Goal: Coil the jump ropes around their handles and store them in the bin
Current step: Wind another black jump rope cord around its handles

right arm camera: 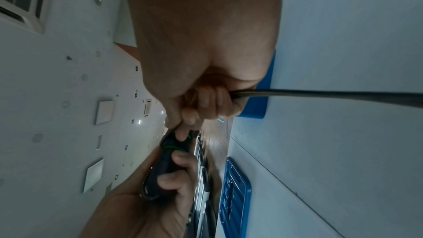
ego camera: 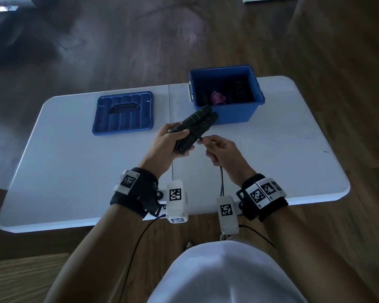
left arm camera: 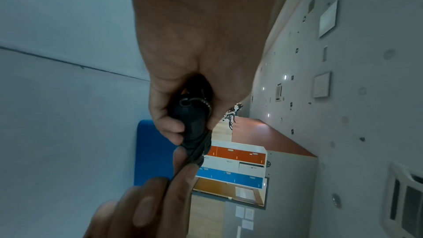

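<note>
My left hand (ego camera: 173,141) grips a pair of black jump rope handles (ego camera: 197,123) held side by side over the white table, with dark rope wound round them; the handles' butt end (left arm camera: 190,113) fills the left wrist view. My right hand (ego camera: 217,147) pinches the loose dark rope (ego camera: 221,182) right next to the handles, and the rest of the rope (right arm camera: 332,95) trails out of the fist toward the table's near edge. The open blue bin (ego camera: 256,106) stands just behind the handles and holds a pink coil (ego camera: 218,97) and dark items.
The bin's blue lid (ego camera: 123,112) lies upside down on the white table (ego camera: 74,171) to the left. Wooden floor surrounds the table. Black cables hang from my wrist cameras below the near edge.
</note>
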